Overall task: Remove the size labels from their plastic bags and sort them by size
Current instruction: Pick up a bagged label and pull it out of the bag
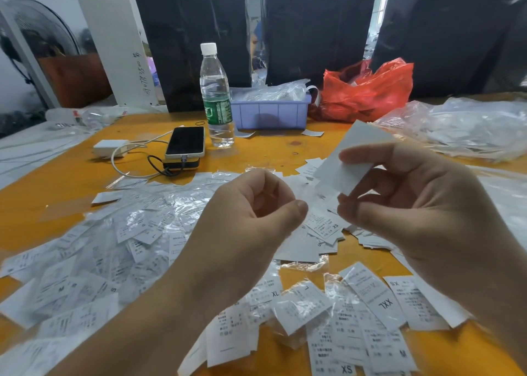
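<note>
Size label (346, 159) is pinched by right hand (422, 201), left hand (251, 213) curled empty at 9 o'clock; size may be misread, blank side facing up.

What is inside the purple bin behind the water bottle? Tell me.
The purple bin is heaped with clear plastic bags holding what look like white labels, and a white strip curls over its right rim. Its walls and the top bags hide anything deeper.

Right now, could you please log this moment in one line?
right hand: pinches label | left hand: curled, holds nothing | sorting unfinished
</note>
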### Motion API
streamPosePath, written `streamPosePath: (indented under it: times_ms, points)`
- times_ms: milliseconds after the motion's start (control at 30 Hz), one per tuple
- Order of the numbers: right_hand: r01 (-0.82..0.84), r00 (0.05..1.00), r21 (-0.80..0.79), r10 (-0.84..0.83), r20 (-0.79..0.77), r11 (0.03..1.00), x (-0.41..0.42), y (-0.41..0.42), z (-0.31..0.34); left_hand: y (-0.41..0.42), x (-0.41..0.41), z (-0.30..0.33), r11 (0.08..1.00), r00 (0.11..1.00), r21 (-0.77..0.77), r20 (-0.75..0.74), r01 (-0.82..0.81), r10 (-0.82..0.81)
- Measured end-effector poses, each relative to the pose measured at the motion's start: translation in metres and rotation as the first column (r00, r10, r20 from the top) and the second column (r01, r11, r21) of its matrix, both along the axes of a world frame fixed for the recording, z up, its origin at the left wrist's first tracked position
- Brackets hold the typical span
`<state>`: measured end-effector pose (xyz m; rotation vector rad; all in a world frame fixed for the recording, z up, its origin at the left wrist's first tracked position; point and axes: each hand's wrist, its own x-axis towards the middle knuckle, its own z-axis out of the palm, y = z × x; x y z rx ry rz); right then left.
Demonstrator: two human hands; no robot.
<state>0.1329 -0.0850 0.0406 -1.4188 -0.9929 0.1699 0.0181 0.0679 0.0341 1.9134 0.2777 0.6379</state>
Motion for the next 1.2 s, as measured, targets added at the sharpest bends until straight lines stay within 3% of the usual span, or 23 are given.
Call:
streamPosePath:
  times_ms: [133, 333, 467, 600, 700, 867, 1200]
  points:
    - [0.098, 0.995, 0.024, -0.098, 0.013, 0.995, -0.0013, 0.0005, 0.0028, -0.0027, -0.0009, -0.0003, 0.997, 1.000, 0.080, 0.012, -0.024, 0.023]
    - [0.131, 0.991, -0.041, -0.130, 0.020, 0.991, 0.0020, 0.0012, 0.0022, -0.0072, -0.0025, -0.0019, 0.937, 0.991, 0.329, 0.090, -0.119, 0.094]
    - [0.130, 0.991, -0.069, -0.131, -0.013, 0.989, 0.0015, 0.0021, 0.0041, -0.0086, -0.0033, -0.0019, 0.927, 0.994, 0.360, 0.069, -0.105, 0.086]
    - [0.130, 0.991, -0.075, -0.133, -0.029, 0.989, 0.0030, 0.0009, 0.0032, -0.0057, -0.0023, -0.0009, 0.987, 1.000, 0.162, -0.001, -0.011, 0.011]
    - [0.050, 0.989, -0.035, -0.055, -0.139, 0.998, 0.0043, 0.0006, 0.0041, -0.0044, -0.0006, 0.0018, 0.998, 0.997, 0.013, -0.049, 0.058, -0.057]
    - [-0.057, 0.950, -0.018, 0.049, -0.308, 0.998, 0.0037, 0.0019, 0.0030, -0.0035, 0.0003, 0.0058, 0.984, 0.991, -0.150, -0.081, 0.097, -0.110]
    - [-0.050, 0.857, 0.045, 0.066, -0.511, 0.998, 0.0057, 0.0048, 0.0033, -0.0044, 0.0025, 0.0075, 0.920, 0.983, -0.371, -0.084, 0.124, -0.166]
